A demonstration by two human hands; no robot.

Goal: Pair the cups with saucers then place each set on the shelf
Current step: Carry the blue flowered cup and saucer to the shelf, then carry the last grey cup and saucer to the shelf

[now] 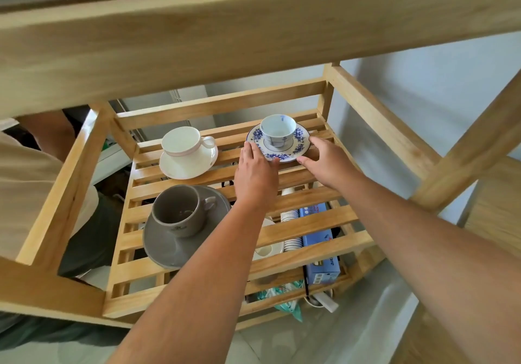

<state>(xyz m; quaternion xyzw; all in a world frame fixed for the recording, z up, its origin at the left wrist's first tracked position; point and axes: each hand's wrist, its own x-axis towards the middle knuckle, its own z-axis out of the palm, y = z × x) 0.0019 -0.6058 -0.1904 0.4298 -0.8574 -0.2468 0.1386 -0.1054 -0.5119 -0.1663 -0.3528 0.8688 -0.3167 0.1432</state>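
A small white cup with blue marks (277,132) stands on a blue floral saucer (299,144) at the back right of the slatted wooden shelf (310,224). My left hand (255,173) grips the saucer's left and front rim. My right hand (324,160) holds its right rim with thumb and fingers. The saucer rests on the slats. At the back left, a white cup (183,146) sits on a white saucer (174,170). In front of that set, a grey cup (177,211) sits on a grey saucer (163,248).
A thick wooden top board (197,39) hangs low over the shelf. Under the slats lie a blue box (320,253), stacked paper cups (290,217) and a white dish. Another person (33,189) is at the left, beside the frame. Wooden posts rise at the right.
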